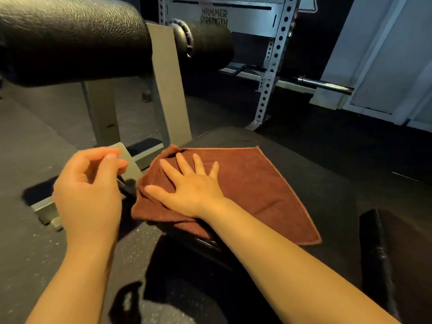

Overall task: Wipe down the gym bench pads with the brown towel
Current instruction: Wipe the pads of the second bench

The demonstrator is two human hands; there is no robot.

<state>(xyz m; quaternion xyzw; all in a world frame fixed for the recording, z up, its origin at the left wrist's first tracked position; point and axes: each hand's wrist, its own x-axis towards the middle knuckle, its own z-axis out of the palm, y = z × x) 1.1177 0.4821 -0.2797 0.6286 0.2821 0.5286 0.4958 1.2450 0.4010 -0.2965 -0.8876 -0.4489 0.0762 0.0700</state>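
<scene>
The brown towel lies spread on the black seat pad of the gym bench, its left edge bunched over the pad's left end. My right hand presses flat on the towel's left part, fingers straight and spread. My left hand hovers to the left of the towel above the bench frame, fingers loosely curled and holding nothing. Two black roller pads, a large one and a smaller one, sit on the grey upright above.
A grey perforated rack post with a barbell end stands behind the bench. Another black pad is at the lower right. Dark rubber floor surrounds the bench. A white wall panel is at the back right.
</scene>
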